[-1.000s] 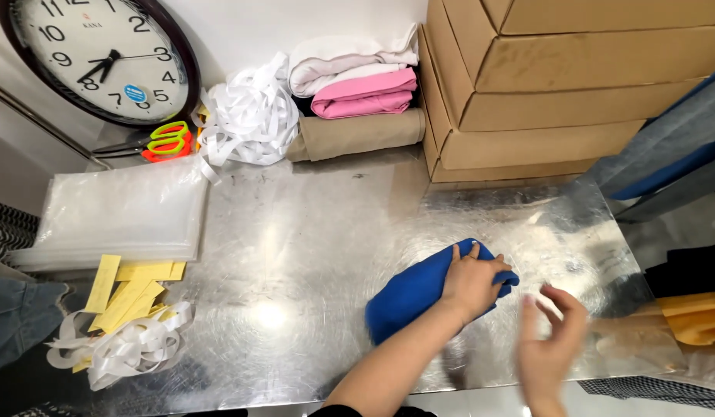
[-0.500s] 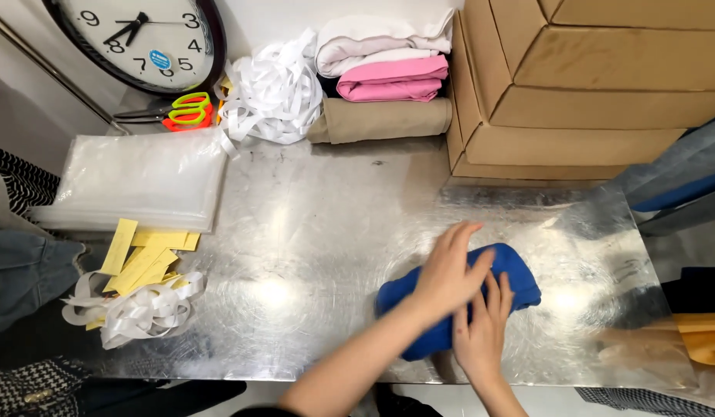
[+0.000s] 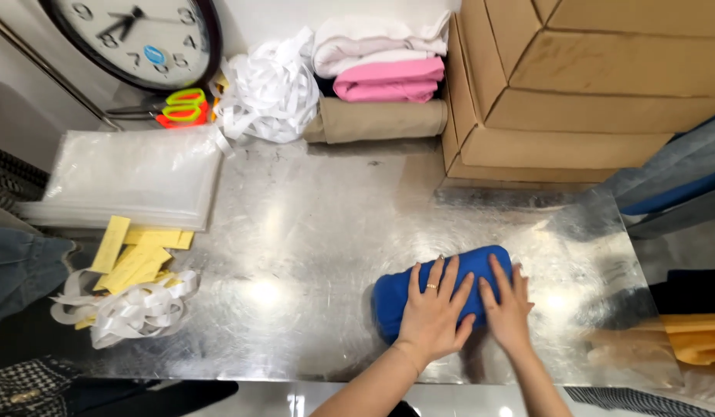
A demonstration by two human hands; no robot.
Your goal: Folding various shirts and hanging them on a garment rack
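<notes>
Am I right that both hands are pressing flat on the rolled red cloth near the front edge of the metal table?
Not quite: the cloth is blue, not red. The head view shows the left hand and the right hand pressing flat, side by side, on the rolled blue cloth near the front edge of the metal table.

Blue cloth roll (image 3: 442, 286), silver metal table (image 3: 311, 224), pink folded towel (image 3: 388, 79), yellow paper slips (image 3: 137, 251), white ribbon tangle (image 3: 268, 89).

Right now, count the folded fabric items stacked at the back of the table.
3: a white one on top, a pink one under it, and a tan roll at the bottom, beside the cardboard boxes. More may be hidden behind.
</notes>
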